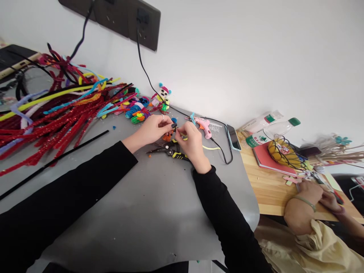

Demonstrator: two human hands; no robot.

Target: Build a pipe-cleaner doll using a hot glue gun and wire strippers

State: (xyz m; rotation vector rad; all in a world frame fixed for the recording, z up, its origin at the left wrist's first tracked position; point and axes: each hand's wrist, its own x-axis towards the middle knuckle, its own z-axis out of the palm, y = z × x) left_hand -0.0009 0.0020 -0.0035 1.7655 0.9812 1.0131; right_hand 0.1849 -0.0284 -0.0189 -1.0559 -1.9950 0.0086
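My left hand [156,127], with a ring on one finger, pinches a short black pipe cleaner piece [174,126] between thumb and fingertip. The fingers of my right hand [192,140] are closed at the other side of the same piece, their tips nearly meeting those of the left. Just beneath the hands lie an orange fuzzy piece [167,137] and black-and-yellow pliers [170,150], partly covered by my right hand. Past my right hand is a pink hot glue gun [205,127] on its side.
Many red, yellow and blue pipe cleaners [62,113] are heaped at left, with a long black one [71,151] in front. Small fuzzy figures [162,94] stand by the wall. A phone [233,137] lies by the right edge. A co-worker's hands [308,193] are at the wooden table [270,189].
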